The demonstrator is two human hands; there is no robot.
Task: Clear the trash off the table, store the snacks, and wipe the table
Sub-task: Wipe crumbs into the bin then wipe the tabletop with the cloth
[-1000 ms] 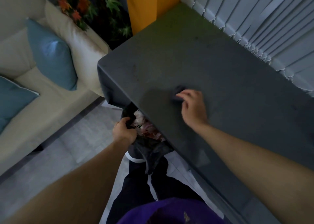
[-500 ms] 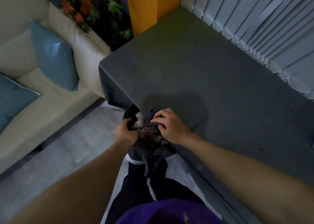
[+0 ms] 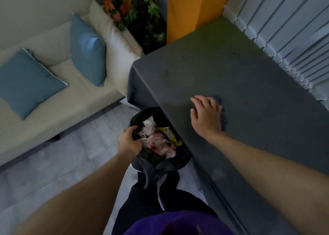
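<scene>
Head view is showing the right hand (image 3: 206,117) lying palm down on the dark grey table (image 3: 240,71), near its left edge. Its fingers are spread apart and nearly straight, pressing on a dark blue cloth (image 3: 225,121). Most of the cloth is hiding under the hand. The bit peeking out on the right is running from near to far. The left hand (image 3: 129,142) is curling tight round the rim of the black trash bag (image 3: 138,115), just left of the table edge and lower down. The bag's mouth is facing up. Crumpled tissues (image 3: 154,139) are lying inside, and a yellow wrapper (image 3: 169,134) beside them is pointing along the table edge.
</scene>
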